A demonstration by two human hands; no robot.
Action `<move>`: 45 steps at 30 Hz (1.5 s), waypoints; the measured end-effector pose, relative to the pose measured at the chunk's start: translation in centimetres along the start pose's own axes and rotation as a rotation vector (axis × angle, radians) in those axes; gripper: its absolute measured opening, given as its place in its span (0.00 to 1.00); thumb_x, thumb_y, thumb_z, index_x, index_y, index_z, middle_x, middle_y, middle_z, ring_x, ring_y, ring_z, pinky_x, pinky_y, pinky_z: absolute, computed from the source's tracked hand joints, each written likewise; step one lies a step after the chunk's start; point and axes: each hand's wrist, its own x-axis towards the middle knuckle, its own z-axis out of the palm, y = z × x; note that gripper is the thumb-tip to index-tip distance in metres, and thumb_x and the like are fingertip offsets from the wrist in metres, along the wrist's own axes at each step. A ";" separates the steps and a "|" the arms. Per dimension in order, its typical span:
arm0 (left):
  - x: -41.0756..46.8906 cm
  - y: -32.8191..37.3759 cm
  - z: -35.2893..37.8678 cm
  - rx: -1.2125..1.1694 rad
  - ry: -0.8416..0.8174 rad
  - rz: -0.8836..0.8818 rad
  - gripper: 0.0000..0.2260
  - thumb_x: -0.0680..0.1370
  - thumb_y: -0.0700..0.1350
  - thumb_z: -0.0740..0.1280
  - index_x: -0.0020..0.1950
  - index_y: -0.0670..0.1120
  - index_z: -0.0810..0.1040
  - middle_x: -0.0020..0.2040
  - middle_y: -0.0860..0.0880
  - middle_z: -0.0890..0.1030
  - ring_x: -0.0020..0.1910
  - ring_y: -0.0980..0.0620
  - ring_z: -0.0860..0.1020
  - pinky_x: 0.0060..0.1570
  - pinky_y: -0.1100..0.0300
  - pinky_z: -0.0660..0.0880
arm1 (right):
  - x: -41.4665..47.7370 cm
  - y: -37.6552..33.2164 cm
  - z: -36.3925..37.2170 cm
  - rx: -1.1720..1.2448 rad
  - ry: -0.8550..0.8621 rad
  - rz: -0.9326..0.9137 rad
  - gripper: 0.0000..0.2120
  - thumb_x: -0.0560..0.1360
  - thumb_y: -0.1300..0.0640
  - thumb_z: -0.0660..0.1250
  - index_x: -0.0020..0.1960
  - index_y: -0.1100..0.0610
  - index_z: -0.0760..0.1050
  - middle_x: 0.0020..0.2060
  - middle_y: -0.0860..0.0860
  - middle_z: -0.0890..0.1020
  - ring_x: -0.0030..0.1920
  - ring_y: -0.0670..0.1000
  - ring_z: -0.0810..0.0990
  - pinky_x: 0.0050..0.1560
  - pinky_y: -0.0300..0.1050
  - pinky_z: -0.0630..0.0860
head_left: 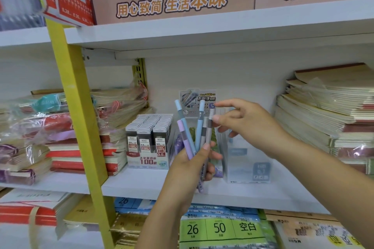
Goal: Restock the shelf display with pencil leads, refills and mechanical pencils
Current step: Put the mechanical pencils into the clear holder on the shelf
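My left hand (194,162) grips a fan of several pastel mechanical pencils (185,131), blue, lilac and grey, in front of the white middle shelf (139,184). My right hand (242,121) reaches in from the right and pinches the top of the grey pencil (209,121). Behind the pencils stands a clear display box (245,166) with a grey header card (197,100). To its left sits a display box of 0.5 HB lead cases (148,141).
Stacks of wrapped notebooks (327,115) fill the shelf at right, and more (50,137) lie at left past the yellow upright (79,111). Brown cartons (172,0) stand on the shelf above. Loose-leaf paper packs (220,228) lie below.
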 end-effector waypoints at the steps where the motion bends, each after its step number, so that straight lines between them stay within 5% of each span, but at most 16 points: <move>1: -0.1 0.0 0.2 0.009 -0.011 0.004 0.09 0.82 0.48 0.64 0.55 0.47 0.82 0.42 0.47 0.85 0.31 0.54 0.76 0.32 0.63 0.74 | -0.2 0.0 0.3 0.052 0.010 -0.002 0.10 0.73 0.51 0.72 0.54 0.44 0.78 0.39 0.46 0.86 0.39 0.46 0.85 0.36 0.39 0.79; 5: 0.0 -0.3 0.6 0.008 -0.004 0.009 0.07 0.82 0.49 0.65 0.54 0.49 0.81 0.42 0.46 0.85 0.32 0.53 0.78 0.33 0.61 0.77 | -0.4 0.1 0.9 0.169 0.082 0.006 0.06 0.75 0.59 0.71 0.49 0.50 0.77 0.37 0.51 0.86 0.34 0.50 0.85 0.30 0.39 0.76; 11: 0.4 -0.7 0.0 -0.008 0.064 0.017 0.08 0.81 0.50 0.65 0.52 0.52 0.84 0.38 0.47 0.83 0.28 0.55 0.78 0.32 0.61 0.78 | 1.4 -0.5 -3.5 0.067 0.508 -0.209 0.08 0.75 0.60 0.64 0.47 0.47 0.70 0.35 0.49 0.83 0.34 0.50 0.83 0.29 0.43 0.76; 15: 0.6 -1.0 -0.4 0.035 0.091 0.032 0.09 0.82 0.50 0.64 0.54 0.51 0.82 0.35 0.49 0.78 0.27 0.55 0.73 0.31 0.62 0.75 | 2.4 1.5 -5.3 -0.406 0.413 -0.191 0.07 0.74 0.56 0.67 0.52 0.51 0.73 0.38 0.48 0.83 0.42 0.52 0.82 0.45 0.52 0.78; 19: 0.7 -1.0 -0.2 0.067 0.091 0.038 0.09 0.81 0.52 0.64 0.51 0.56 0.84 0.30 0.53 0.73 0.27 0.55 0.68 0.28 0.61 0.70 | 3.2 3.5 -5.3 -0.656 0.271 -0.172 0.07 0.76 0.53 0.68 0.50 0.49 0.70 0.41 0.45 0.82 0.44 0.49 0.77 0.41 0.45 0.68; 29: 0.4 -0.7 0.2 0.027 0.044 0.002 0.11 0.82 0.51 0.63 0.47 0.58 0.85 0.30 0.53 0.67 0.28 0.55 0.61 0.28 0.61 0.61 | 4.0 4.6 -4.7 -0.671 0.250 -0.193 0.08 0.76 0.54 0.69 0.51 0.53 0.72 0.40 0.47 0.82 0.46 0.50 0.75 0.45 0.48 0.70; 45: 0.7 -1.1 -0.1 0.071 0.005 0.021 0.12 0.83 0.48 0.62 0.53 0.61 0.84 0.34 0.52 0.73 0.30 0.55 0.67 0.32 0.61 0.68 | 4.1 5.1 -3.7 -0.809 0.298 -0.220 0.11 0.76 0.53 0.69 0.55 0.55 0.71 0.40 0.50 0.80 0.47 0.52 0.74 0.42 0.49 0.73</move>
